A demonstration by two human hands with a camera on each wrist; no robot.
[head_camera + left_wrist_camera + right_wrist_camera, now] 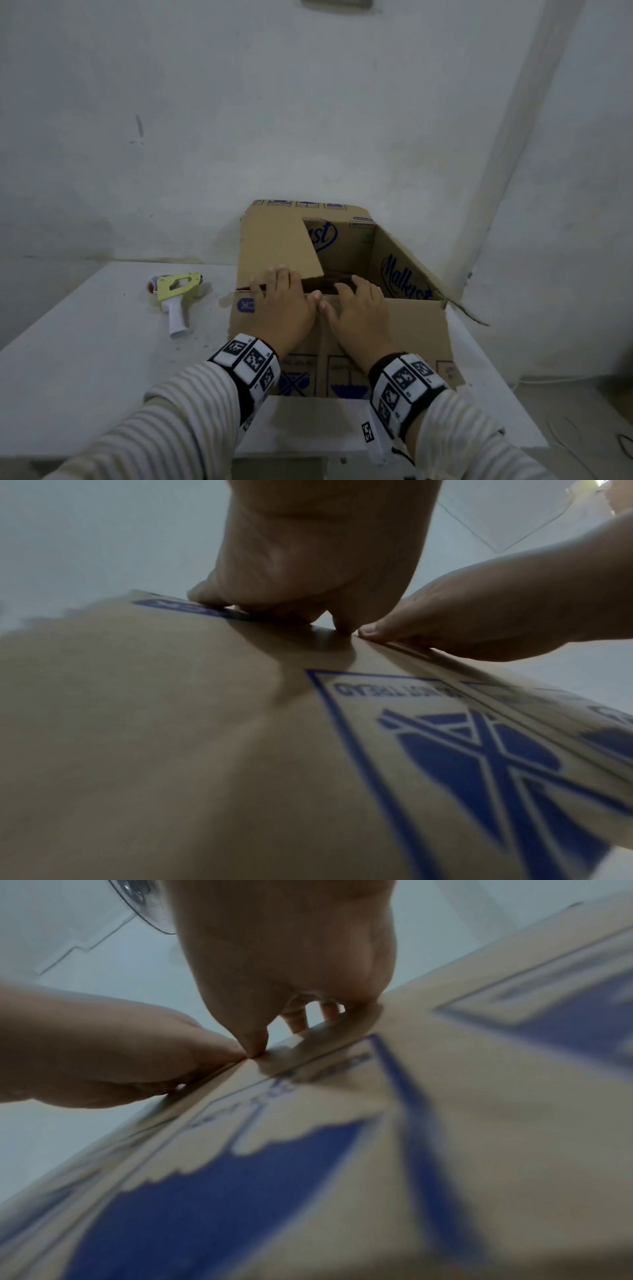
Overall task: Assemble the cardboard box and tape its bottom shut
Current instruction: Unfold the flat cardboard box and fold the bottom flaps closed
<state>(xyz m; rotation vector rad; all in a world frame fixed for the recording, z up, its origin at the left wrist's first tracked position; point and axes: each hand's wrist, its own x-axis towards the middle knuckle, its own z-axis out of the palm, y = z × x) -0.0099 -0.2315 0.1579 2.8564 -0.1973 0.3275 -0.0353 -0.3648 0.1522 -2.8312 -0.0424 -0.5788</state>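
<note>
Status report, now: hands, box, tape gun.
Left hand and right hand flat on near flap of brown cardboard box. Flaps still open, untaped. Yellow tape dispenser idle on table, left of box.

Brown cardboard box (pixel 394 329) with blue print; yellow-and-white tape dispenser (pixel 178 294).
</note>
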